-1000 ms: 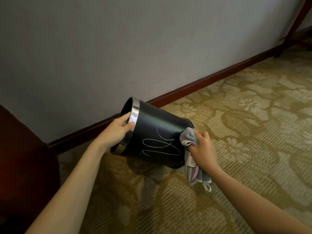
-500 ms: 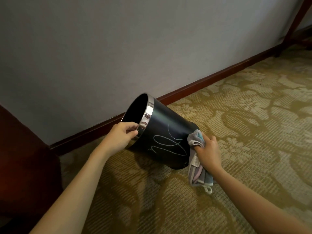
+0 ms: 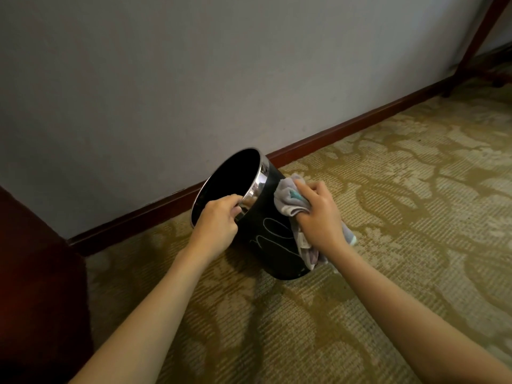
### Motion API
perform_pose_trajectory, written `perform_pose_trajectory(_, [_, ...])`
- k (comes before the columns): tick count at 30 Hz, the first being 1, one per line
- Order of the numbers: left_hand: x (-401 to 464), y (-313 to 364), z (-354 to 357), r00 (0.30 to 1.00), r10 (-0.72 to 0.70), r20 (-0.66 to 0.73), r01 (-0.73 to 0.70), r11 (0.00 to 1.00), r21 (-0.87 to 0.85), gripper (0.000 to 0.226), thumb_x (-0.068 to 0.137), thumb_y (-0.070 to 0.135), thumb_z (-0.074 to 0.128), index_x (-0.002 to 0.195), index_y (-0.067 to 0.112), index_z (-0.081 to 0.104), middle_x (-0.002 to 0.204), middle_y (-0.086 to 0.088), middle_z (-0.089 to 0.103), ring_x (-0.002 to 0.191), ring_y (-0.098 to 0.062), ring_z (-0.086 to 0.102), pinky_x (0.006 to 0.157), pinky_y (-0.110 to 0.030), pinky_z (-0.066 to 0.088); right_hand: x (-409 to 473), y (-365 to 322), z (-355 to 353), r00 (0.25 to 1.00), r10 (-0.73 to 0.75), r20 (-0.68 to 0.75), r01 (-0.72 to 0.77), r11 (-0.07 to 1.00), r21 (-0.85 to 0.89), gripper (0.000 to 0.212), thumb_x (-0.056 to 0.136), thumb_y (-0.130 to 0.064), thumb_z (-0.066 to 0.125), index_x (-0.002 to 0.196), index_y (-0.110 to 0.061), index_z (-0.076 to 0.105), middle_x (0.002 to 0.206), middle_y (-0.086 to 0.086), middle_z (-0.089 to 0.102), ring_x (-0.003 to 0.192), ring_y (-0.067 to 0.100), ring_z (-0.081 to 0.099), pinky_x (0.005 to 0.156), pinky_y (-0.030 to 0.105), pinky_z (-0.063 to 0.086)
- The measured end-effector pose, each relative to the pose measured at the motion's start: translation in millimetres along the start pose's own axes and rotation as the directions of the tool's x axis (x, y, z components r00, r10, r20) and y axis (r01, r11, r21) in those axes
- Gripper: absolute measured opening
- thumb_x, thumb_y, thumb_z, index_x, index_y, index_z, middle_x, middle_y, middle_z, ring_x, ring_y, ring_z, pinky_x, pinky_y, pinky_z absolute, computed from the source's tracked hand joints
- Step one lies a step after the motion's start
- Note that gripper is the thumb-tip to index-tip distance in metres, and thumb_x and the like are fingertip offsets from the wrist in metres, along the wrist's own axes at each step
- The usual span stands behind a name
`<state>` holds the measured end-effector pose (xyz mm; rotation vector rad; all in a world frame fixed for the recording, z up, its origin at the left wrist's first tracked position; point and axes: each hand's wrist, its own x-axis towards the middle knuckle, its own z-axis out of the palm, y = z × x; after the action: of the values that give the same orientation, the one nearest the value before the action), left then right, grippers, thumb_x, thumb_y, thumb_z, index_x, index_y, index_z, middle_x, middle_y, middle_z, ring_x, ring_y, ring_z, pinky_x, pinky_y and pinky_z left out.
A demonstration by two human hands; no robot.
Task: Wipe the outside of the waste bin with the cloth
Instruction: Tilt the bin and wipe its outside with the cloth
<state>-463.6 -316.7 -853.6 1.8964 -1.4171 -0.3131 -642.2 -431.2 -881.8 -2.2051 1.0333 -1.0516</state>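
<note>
Right grip (image 3: 318, 217) bunched round the cloth (image 3: 291, 199), pressing it on the upper side wall of the waste bin (image 3: 273, 242). Left grip (image 3: 219, 217) pinching the metal rim (image 3: 253, 187), tilting the bin off the carpet (image 3: 388, 217). Mid-wipe, by the look of it. Next, probably: turning the bin by the rim, dragging cloth over the unwiped wall. Bin between both grips, near the skirting board (image 3: 346, 127).
</note>
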Motion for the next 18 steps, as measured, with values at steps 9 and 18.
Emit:
perform_pose_trajectory(9, [3,-4,-6,0.998,-0.009,-0.064,0.007,1.0,-0.03,0.031,0.093,0.0,0.045,0.104,0.022,0.065,0.104,0.009,0.06,0.091,0.004,0.052,0.068,-0.005,0.039,-84,76,0,0.943,0.296,0.154,-0.234,0.915,-0.328,0.046,0.087,-0.009,0.057,0.132,-0.02,0.054,0.11,0.006,0.046,0.097,0.025,0.043,0.081,0.038,0.04])
perform_pose_trajectory(18, [8,1,1,0.996,0.015,-0.088,-0.02,0.998,-0.055,0.03,0.092,-0.004,0.046,0.102,0.014,0.068,0.095,0.009,0.06,0.079,0.018,0.049,0.068,0.006,0.034,-26,-17,10,0.997,-0.071,-0.004,0.07,0.993,-0.098,0.052,0.08,-0.004,0.061,0.13,-0.018,0.058,0.11,0.008,0.053,0.098,0.026,0.049,0.081,0.042,0.043])
